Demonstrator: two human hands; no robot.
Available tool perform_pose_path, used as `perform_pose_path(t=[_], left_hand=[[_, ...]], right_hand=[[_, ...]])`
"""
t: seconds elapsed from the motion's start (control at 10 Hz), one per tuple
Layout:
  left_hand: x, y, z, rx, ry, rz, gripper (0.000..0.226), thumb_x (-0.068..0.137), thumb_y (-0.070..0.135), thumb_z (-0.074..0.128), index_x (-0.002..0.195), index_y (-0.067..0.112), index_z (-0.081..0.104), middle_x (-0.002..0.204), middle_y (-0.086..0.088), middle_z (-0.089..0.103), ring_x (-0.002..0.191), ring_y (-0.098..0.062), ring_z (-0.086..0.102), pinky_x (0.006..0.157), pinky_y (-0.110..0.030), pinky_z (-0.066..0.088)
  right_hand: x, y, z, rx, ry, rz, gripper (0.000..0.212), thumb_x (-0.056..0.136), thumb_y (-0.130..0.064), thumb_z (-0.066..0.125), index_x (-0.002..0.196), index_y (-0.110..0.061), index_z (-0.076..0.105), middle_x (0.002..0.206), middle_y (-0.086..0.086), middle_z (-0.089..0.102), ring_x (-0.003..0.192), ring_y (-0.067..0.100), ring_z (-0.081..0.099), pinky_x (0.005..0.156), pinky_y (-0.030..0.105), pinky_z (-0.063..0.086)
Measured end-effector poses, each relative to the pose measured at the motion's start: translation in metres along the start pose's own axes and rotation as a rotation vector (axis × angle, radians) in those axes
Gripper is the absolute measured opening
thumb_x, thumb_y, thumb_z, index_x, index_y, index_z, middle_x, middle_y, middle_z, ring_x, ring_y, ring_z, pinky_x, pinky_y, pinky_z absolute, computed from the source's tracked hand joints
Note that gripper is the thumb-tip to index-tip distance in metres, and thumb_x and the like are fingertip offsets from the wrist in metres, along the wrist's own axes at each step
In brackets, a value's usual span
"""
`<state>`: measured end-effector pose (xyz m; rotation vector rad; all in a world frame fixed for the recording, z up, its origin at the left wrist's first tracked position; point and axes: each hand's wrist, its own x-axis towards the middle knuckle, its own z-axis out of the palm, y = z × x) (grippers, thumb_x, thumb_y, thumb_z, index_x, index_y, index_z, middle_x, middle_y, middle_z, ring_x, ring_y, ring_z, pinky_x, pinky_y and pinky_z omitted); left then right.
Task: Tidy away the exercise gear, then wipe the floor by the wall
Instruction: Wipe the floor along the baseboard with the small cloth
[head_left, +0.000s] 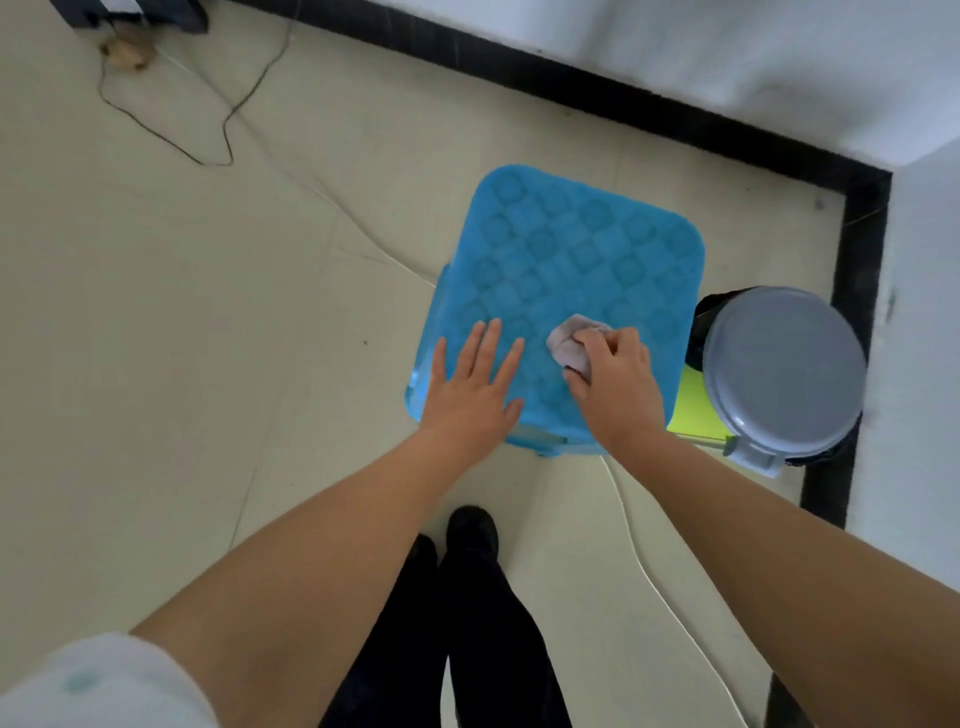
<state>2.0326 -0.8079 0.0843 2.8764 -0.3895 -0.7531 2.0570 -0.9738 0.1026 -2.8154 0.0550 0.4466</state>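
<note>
Head view, looking down: a blue square plastic stool (563, 270) with an embossed check-patterned seat stands on the pale tiled floor (208, 312) near the room corner, bordered by a black skirting strip (571, 88). Left hand (475, 387) lies flat on the near-left part of the seat, fingers straight and spread, holding nothing. Right hand (618, 379) has fingers curled round a crumpled grey-pink cloth (571, 343), pressing it onto the seat just right of the left hand. A round grey-lidded pedal bin (784, 369) stands just right of the stool. A thin dark cable (171, 140) lies on the floor, far left
</note>
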Motion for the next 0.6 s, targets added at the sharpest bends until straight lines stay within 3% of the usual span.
perform_pose_path(t=[0.1,0.2,0.3,0.4,0.5,0.6], left_hand=[[-0.018,-0.015,-0.033,-0.094,-0.138,-0.077,0.063,0.1,0.044,0.028,0.152,0.022,0.0,0.159,-0.005,-0.011,0.147,-0.019,-0.008,0.117,-0.047,0.001],[-0.077,-0.034,-0.062,-0.204,-0.111,-0.235,0.061,0.1,0.042,0.029,0.152,0.021,0.004,0.159,-0.007,0.004,0.145,-0.021,0.006,0.115,-0.044,0.01],[-0.156,-0.056,-0.091,-0.249,-0.044,-0.368,0.059,0.1,0.042,0.03,0.151,0.022,0.008,0.157,-0.005,0.015,0.143,-0.019,0.016,0.115,-0.041,0.014],[-0.237,-0.084,-0.123,-0.285,0.034,-0.527,0.057,0.1,0.041,0.028,0.151,0.021,0.012,0.155,-0.001,0.022,0.142,-0.017,0.021,0.114,-0.037,0.019],[-0.309,-0.117,-0.165,-0.261,0.152,-0.632,0.063,0.095,0.048,0.007,0.151,0.019,0.014,0.154,-0.001,0.025,0.141,-0.017,0.024,0.113,-0.036,0.021],[-0.373,-0.146,-0.209,-0.192,0.245,-0.721,0.082,0.079,0.054,-0.009,0.15,0.021,0.017,0.152,0.0,0.029,0.139,-0.016,0.027,0.112,-0.034,0.023]], right_hand=[[-0.001,-0.017,-0.02,-0.175,-0.199,0.04,0.045,0.092,-0.03,0.055,0.132,-0.014,0.042,0.131,0.016,0.037,0.121,0.035,0.039,0.093,0.043,0.039],[-0.014,-0.067,-0.05,-0.336,-0.26,0.015,0.04,0.091,-0.027,0.049,0.129,-0.016,0.041,0.137,0.014,0.039,0.125,0.033,0.038,0.101,0.043,0.033],[-0.043,-0.143,-0.083,-0.395,-0.329,-0.182,0.046,0.096,-0.034,0.043,0.139,-0.018,0.034,0.141,0.01,0.038,0.127,0.031,0.039,0.1,0.042,0.034],[-0.076,-0.221,-0.116,-0.306,-0.386,-0.392,0.051,0.097,-0.035,0.043,0.143,-0.018,0.031,0.143,0.009,0.036,0.129,0.028,0.04,0.102,0.039,0.036],[-0.097,-0.306,-0.155,-0.207,-0.402,-0.614,0.049,0.095,-0.034,0.047,0.141,-0.019,0.037,0.139,0.01,0.041,0.126,0.028,0.044,0.1,0.036,0.041],[-0.128,-0.386,-0.203,-0.13,-0.579,-0.797,0.045,0.095,-0.035,0.051,0.136,-0.018,0.046,0.137,0.008,0.049,0.123,0.022,0.049,0.1,0.03,0.04]])
